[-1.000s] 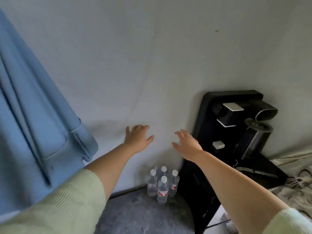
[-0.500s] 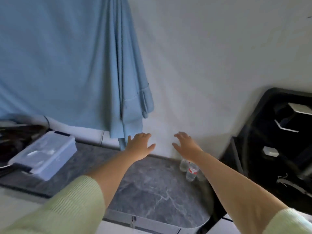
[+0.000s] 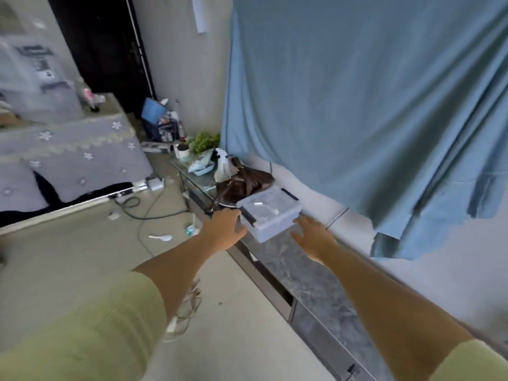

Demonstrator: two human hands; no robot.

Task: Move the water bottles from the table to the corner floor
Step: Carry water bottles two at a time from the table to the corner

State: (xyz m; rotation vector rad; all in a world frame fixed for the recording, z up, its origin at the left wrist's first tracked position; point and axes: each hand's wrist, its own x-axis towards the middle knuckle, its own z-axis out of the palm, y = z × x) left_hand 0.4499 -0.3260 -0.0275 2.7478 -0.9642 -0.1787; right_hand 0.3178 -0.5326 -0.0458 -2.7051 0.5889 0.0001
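No water bottle shows in the head view now. Both my arms reach forward in pale green sleeves. My left hand hovers with relaxed fingers and holds nothing, just left of a clear plastic box. My right hand is also empty with fingers spread, just right of that box. The box lies on a long low table with a grey marble top that runs along the wall.
A brown bag, a white plastic bag and a small green plant crowd the table's far end. A blue cloth hangs on the wall. Cables and a white spoon lie on the floor.
The view has swung left, away from the corner where several bottles stand on the floor. The low table and room came into view. Both hands stayed empty and outstretched.
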